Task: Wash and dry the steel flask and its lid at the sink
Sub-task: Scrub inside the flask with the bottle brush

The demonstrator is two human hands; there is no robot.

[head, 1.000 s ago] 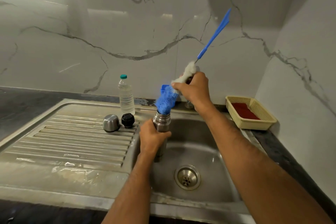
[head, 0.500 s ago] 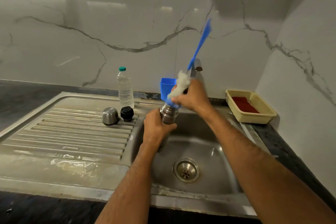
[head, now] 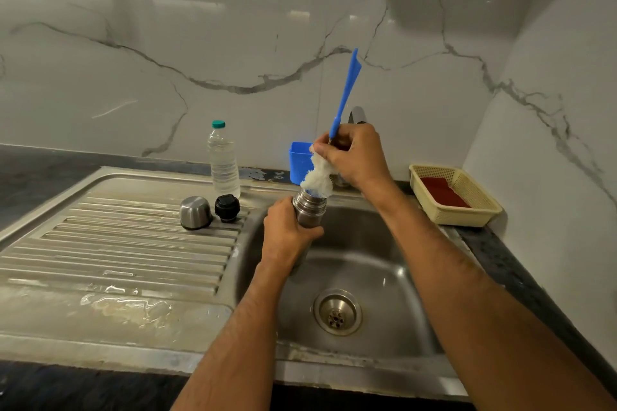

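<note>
Over the sink [head: 394, 264] the left hand [head: 287, 233] grips the steel flask [head: 309, 210] upright. The right hand [head: 354, 157] pinches a blue bottle brush [head: 345, 93] (white bristles at the flask's mouth). On the left drainboard [head: 117, 243] stand the steel cup [head: 195, 212] and black stopper [head: 227, 208].

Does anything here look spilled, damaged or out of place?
Only small things: a puddle of water lies on the draining board at its front edge, and the counter edge behind the sink looks chipped or stained. Nothing else stands out.
</note>
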